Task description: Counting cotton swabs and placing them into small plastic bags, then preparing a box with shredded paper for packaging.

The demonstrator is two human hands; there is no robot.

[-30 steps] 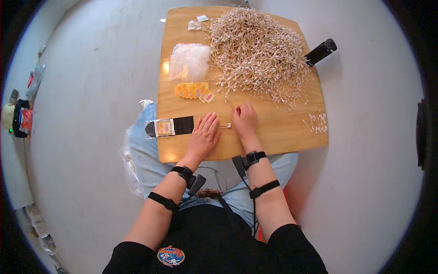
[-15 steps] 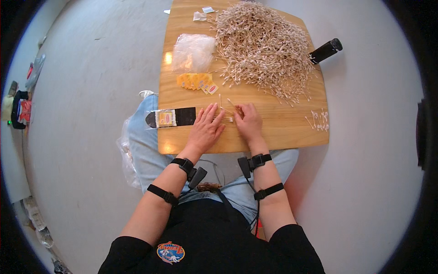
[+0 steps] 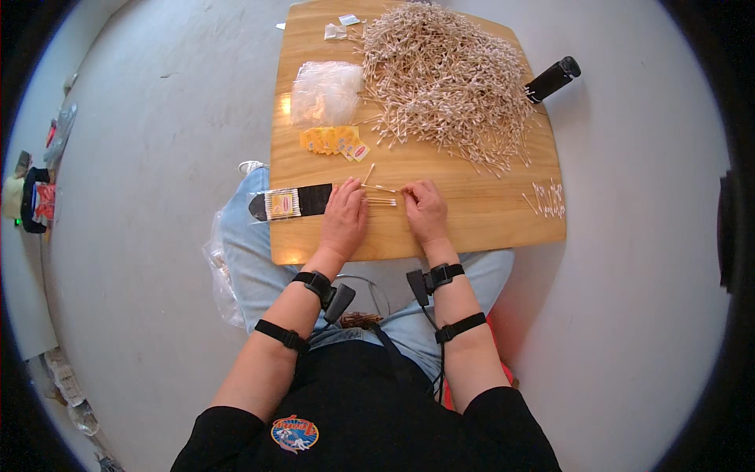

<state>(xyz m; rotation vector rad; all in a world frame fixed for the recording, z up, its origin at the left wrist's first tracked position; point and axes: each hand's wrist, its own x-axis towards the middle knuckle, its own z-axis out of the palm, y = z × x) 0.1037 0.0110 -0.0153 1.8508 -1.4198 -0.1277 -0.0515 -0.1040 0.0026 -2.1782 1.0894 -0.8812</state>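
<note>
Since half a second ago, the left hand [image 3: 344,216] has shifted left toward the flat black strip [image 3: 317,199], its fingers drawn together, back upward, at that strip's right end. They cover the left ends of several slim, pale-stemmed, white-tipped cotton swabs [image 3: 383,202], right of the strip, long axes side to side, tips pointing toward the right hand [image 3: 425,212]. That hand's fingers are curled narrow; whether either hand grips a swab, I cannot tell at this size. Just above the row, one loose swab [image 3: 379,188] runs nearly parallel; a tilted swab [image 3: 368,174] points away, leaning right. On the strip's left part rests a clear plastic pack of swabs with a yellow card [image 3: 282,204]. Beyond the strip lie fanned yellow cards [image 3: 330,141], then clear plastic bags [image 3: 326,90]; a tangled swab heap [image 3: 448,86] spreads farther right.
</note>
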